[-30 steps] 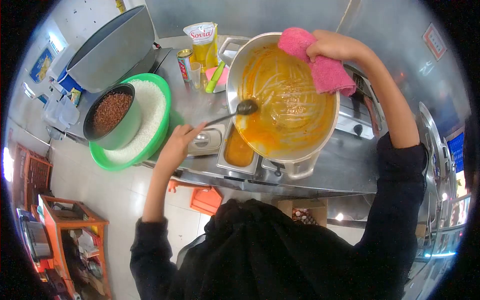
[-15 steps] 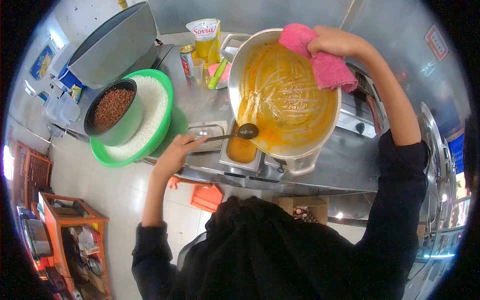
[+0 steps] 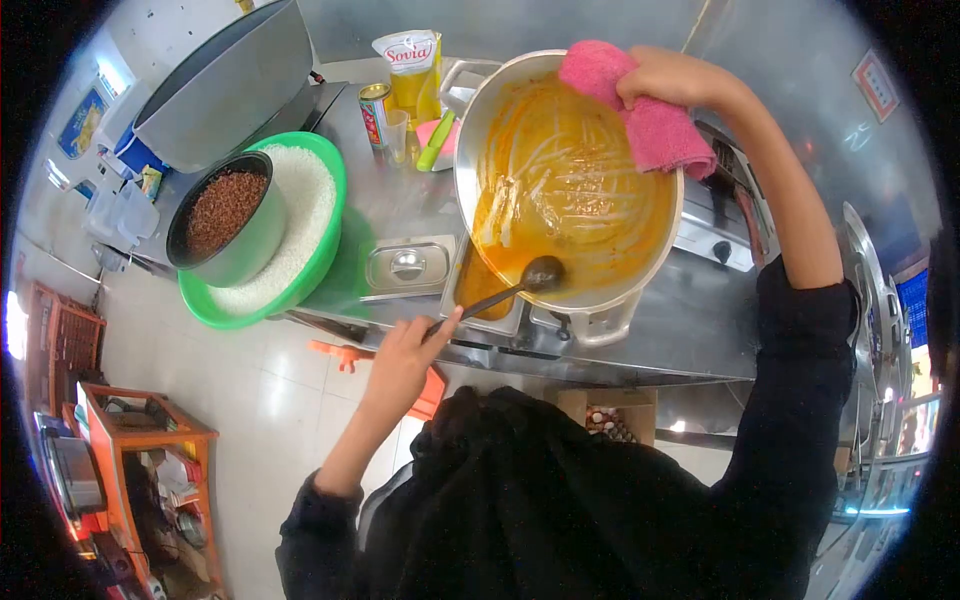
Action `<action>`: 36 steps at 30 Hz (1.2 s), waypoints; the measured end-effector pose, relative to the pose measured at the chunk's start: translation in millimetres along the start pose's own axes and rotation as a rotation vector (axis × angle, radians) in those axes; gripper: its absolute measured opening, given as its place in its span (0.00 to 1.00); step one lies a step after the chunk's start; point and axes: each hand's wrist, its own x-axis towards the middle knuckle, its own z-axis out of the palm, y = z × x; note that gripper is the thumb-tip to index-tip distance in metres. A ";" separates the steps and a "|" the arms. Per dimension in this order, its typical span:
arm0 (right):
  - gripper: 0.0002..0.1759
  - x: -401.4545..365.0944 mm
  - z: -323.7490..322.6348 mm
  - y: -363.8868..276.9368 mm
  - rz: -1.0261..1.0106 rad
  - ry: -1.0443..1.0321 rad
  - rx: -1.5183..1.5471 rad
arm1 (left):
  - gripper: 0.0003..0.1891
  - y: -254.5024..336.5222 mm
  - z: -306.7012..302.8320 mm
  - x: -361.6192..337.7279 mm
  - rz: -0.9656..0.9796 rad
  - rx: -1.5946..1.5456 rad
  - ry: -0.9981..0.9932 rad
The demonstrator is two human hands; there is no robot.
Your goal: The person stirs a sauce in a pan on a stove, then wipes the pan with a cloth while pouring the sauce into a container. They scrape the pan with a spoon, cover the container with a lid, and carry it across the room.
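My left hand [image 3: 412, 350] is closed on the handle of a dark ladle [image 3: 541, 274], whose bowl is over the lower part of a large metal pot [image 3: 468, 165]. The pot is tilted and has orange-yellow sauce [image 3: 560, 190] smeared inside. My right hand [image 3: 665, 78] grips a pink cloth [image 3: 668, 135] at the pot's upper right rim. Below the pot's lower left rim, a rectangular metal container [image 3: 508, 322] holds orange sauce, partly hidden by the ladle handle. A lidded metal container [image 3: 408, 268] is beside it.
A green basin [image 3: 335, 215] of white rice holds a pot of brown grains [image 3: 228, 213]. Behind stand a can [image 3: 375, 115], a clear cup [image 3: 397, 138] and an oil pouch [image 3: 412, 80]. A large grey vessel [image 3: 225, 90] is at the back left, a stove [image 3: 710, 243] at right.
My left hand has moved right and toward my body, carrying the ladle's bowl right over the pot's lower part. The lidded container is now uncovered from view. The right hand has barely moved.
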 end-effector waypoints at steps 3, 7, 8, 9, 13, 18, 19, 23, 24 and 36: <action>0.17 1.7 3.5 3.5 0.001 0.032 -0.021 | 0.31 -6.2 0.2 -11.7 -0.087 0.067 0.017; 0.17 2.3 4.0 10.0 0.020 0.031 -0.040 | 0.30 -14.2 -6.9 -20.0 -0.169 0.145 0.051; 0.17 2.4 3.7 11.6 0.021 0.030 -0.038 | 0.30 -14.6 -9.0 -19.0 -0.173 0.158 0.072; 0.17 3.5 3.5 12.9 0.006 0.023 -0.045 | 0.30 -13.1 -9.8 -16.7 -0.174 0.158 0.070; 0.17 3.0 6.3 13.4 0.022 0.020 0.005 | 0.31 4.8 -2.7 5.9 -0.125 0.103 0.077; 0.18 2.2 5.1 7.0 0.018 0.003 -0.020 | 0.33 18.2 11.5 21.4 -0.028 0.067 0.099; 0.18 1.7 4.2 6.6 0.018 0.001 -0.035 | 0.33 16.3 13.7 19.1 -0.027 0.066 0.099; 0.18 -3.7 2.4 3.0 -0.034 -0.010 -0.080 | 0.34 -3.7 19.0 -7.4 -0.125 0.101 0.058; 0.18 -7.0 5.3 4.0 -0.011 0.085 -0.047 | 0.34 -7.0 18.3 -11.7 -0.150 0.109 0.075; 0.19 4.4 8.0 6.6 -0.062 0.100 -0.072 | 0.35 1.2 15.5 35.1 -0.179 0.008 0.165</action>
